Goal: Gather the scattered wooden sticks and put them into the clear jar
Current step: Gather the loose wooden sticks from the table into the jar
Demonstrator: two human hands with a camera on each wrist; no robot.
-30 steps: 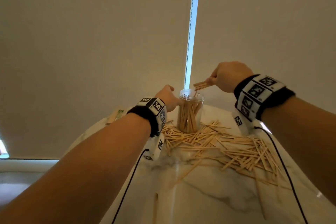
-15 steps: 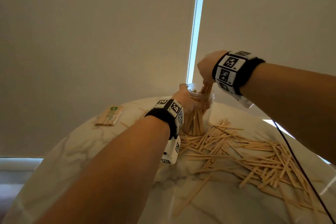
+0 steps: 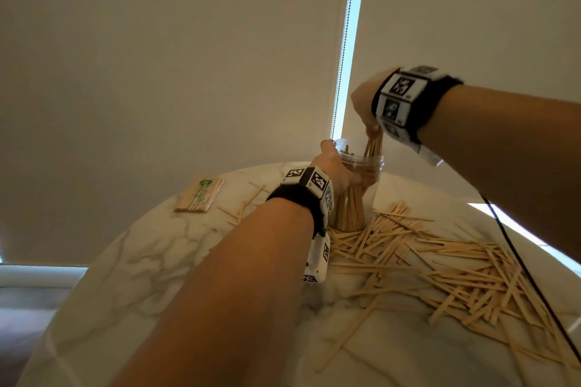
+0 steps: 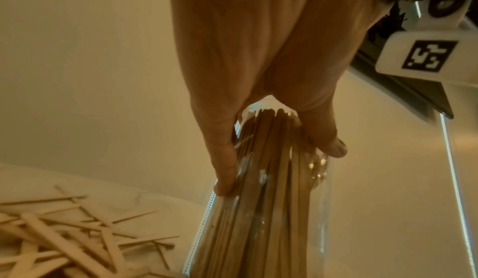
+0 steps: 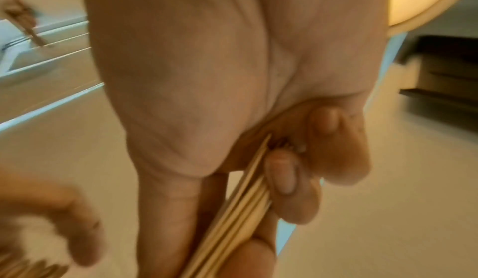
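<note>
The clear jar stands upright on the round marble table, packed with upright wooden sticks. My left hand grips the jar below its rim, thumb and fingers wrapped round the wall. Above the jar's mouth my right hand pinches a bundle of sticks that points down into the opening; in the right wrist view the bundle lies between thumb and fingers. Many loose sticks lie scattered to the right of the jar.
A wrapped pack of sticks lies at the table's far left. A few stray sticks lie left of the jar. A black cable hangs from my right wrist over the pile. A roller blind hangs close behind the table.
My right hand has turned its bundle from level to pointing down and lowered it into the jar's mouth. My left hand has closed round the jar. The view has shifted left.
</note>
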